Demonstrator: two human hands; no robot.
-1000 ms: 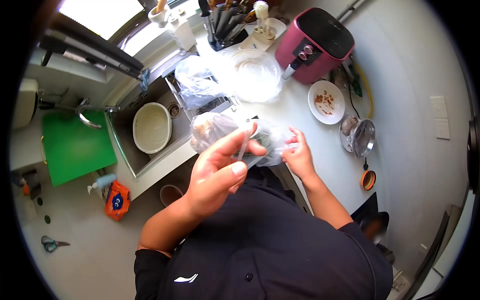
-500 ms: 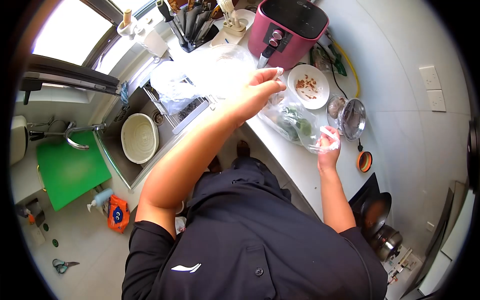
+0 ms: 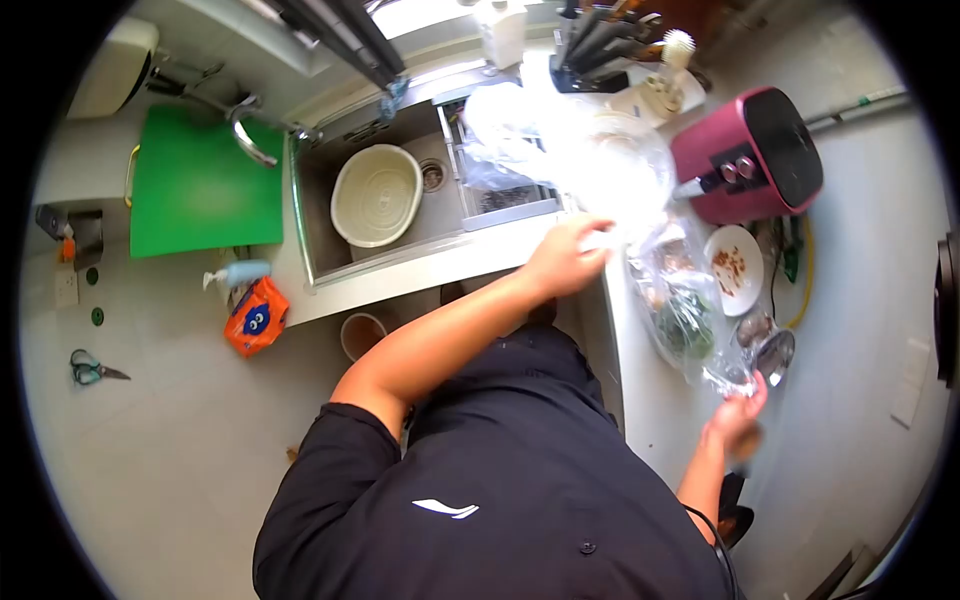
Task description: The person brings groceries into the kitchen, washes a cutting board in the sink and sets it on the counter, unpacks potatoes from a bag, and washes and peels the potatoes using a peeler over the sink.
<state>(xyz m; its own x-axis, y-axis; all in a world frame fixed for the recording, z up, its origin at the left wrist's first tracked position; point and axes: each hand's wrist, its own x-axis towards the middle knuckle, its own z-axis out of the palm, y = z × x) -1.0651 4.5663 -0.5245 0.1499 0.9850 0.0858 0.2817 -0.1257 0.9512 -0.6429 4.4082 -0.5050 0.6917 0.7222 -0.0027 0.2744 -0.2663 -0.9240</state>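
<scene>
On the narrow counter lies a clear plastic bag [image 3: 672,262] with leafy green vegetables [image 3: 686,322] inside, and paler contents I cannot make out. My right hand [image 3: 738,415] grips the gathered near end of this bag, slightly blurred. Off the bag's far left side, by the counter corner, my left hand [image 3: 570,262] is closed, with a small white thing at its fingertips that I cannot identify. Beside the bag sits a white plate [image 3: 738,303] with brown scraps. A shiny metal lid or dish [image 3: 775,357] rests close to my right hand.
A maroon air fryer [image 3: 715,150] stands behind the plate. To the left, the sink [image 3: 330,190] holds a cream basin [image 3: 377,190]. A green cutting board [image 3: 205,185], a pump bottle [image 3: 240,273] and an orange packet [image 3: 257,318] lie farther left. Knives stand in a block [image 3: 590,75].
The view has swung toward the sink, so the counter things appear farther right. My left hand has drawn away from the bag toward the counter corner; my right hand still holds the bag's end.
</scene>
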